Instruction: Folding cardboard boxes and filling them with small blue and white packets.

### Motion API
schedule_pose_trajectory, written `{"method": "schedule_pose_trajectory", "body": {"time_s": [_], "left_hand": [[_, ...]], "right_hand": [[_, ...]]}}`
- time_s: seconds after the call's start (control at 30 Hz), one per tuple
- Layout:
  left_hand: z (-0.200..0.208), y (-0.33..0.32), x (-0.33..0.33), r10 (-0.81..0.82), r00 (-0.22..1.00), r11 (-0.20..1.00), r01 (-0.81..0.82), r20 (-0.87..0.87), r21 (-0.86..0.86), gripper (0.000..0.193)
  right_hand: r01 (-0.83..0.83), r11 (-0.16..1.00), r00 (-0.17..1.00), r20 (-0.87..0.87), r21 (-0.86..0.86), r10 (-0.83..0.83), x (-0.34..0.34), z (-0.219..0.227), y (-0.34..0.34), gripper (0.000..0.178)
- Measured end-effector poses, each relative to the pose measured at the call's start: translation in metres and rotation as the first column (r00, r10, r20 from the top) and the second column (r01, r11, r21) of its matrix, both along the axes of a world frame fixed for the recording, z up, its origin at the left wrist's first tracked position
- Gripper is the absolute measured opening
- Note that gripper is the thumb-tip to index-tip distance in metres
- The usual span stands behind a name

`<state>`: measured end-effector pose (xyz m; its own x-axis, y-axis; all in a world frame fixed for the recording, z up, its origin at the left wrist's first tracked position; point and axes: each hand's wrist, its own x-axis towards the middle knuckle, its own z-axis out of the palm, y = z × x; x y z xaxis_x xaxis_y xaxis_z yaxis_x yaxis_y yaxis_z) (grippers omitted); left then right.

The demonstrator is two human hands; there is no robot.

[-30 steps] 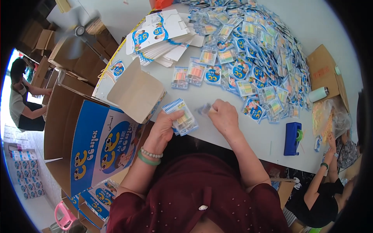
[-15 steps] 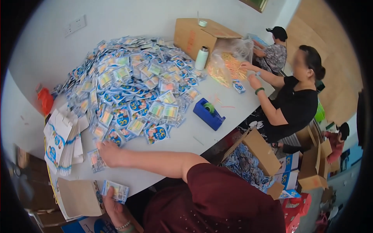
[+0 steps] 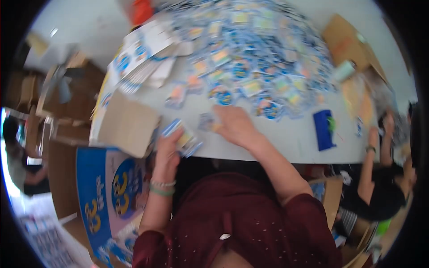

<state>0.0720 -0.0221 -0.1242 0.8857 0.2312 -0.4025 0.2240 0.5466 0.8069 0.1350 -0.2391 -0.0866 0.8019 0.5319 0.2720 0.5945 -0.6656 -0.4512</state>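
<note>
My left hand (image 3: 168, 149) is closed round a few small clear and blue snack packets (image 3: 187, 142), just beyond the near table edge beside an open carton (image 3: 127, 123). My right hand (image 3: 237, 127) is over the table to the right, its fingers pinched on the edge of another small packet (image 3: 205, 121); motion blurs that grip. Beyond both hands rises a big heap of such packets (image 3: 254, 58), with coloured pieces showing through clear film. A single packet (image 3: 176, 96) lies apart at the heap's left side.
Flat folded white cartons (image 3: 145, 56) are stacked at the table's left. A blue tape dispenser (image 3: 324, 129) stands at the right, with a bottle (image 3: 344, 70) and a cardboard box (image 3: 351, 44) behind it. A co-worker (image 3: 380, 192) sits at right. A large printed box (image 3: 109, 187) stands at lower left.
The view has swung left and downward. My right hand has drawn back from the packet by the folded cartons toward the near edge, with a packet at its fingers. My left hand still holds packets.
</note>
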Motion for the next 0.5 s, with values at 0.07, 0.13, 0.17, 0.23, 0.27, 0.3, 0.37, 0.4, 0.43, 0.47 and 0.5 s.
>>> {"method": "schedule_pose_trajectory", "body": {"time_s": [0.07,0.13,0.17,0.23,0.27,0.3,0.37,0.4,0.43,0.47,0.5], "left_hand": [[0.006,0.001,-0.003,0.057,0.998,0.998,-0.058,0.013,0.039,0.028],[0.007,0.005,-0.007,0.006,1.000,0.992,-0.006,-0.003,-0.123,0.023],[0.007,0.008,-0.010,0.022,1.000,0.993,-0.022,-0.004,-0.118,0.023],[0.007,0.010,-0.013,-0.018,1.000,0.990,0.017,-0.007,-0.142,0.032],[0.008,0.009,-0.013,-0.019,1.000,0.990,0.018,-0.004,-0.142,0.032],[0.008,0.008,-0.014,0.000,1.000,0.994,-0.003,-0.030,-0.112,0.032],[0.009,0.007,-0.012,0.015,0.999,0.996,-0.019,-0.049,-0.082,0.032],[0.010,0.004,-0.012,0.046,0.997,0.994,-0.051,-0.057,-0.099,0.032],[0.010,0.000,-0.012,0.078,0.995,0.989,-0.085,-0.066,-0.118,0.032],[0.010,-0.003,-0.010,0.076,0.995,0.989,-0.083,-0.063,-0.120,0.032],[0.011,-0.005,-0.006,0.055,0.998,0.967,-0.062,-0.035,-0.248,0.028]], "right_hand": [[-0.113,0.993,0.984,0.143,0.041,0.106,-0.012,0.000,-0.001,0.021],[-0.172,0.984,0.983,0.053,-0.047,0.174,-0.023,0.002,0.002,0.019],[-0.188,0.981,0.980,0.053,-0.042,0.190,-0.027,0.000,0.003,0.019],[-0.025,0.999,1.000,-0.005,0.022,0.025,-0.032,-0.003,0.003,0.020],[-0.024,0.999,1.000,-0.003,0.021,0.024,-0.031,-0.007,0.004,0.020],[0.039,0.994,0.999,-0.010,-0.101,-0.040,-0.029,-0.015,0.005,0.019],[0.105,0.969,0.994,-0.005,-0.223,-0.109,-0.025,-0.009,0.010,0.018],[0.173,0.974,0.956,-0.213,-0.149,-0.202,-0.024,-0.002,0.010,0.018],[0.252,0.963,0.869,-0.416,-0.091,-0.267,-0.023,0.005,0.010,0.019],[0.254,0.963,0.870,-0.413,-0.092,-0.269,-0.021,0.003,0.012,0.019],[0.202,0.958,0.856,-0.512,0.204,-0.072,-0.020,-0.001,0.016,0.023]]}}
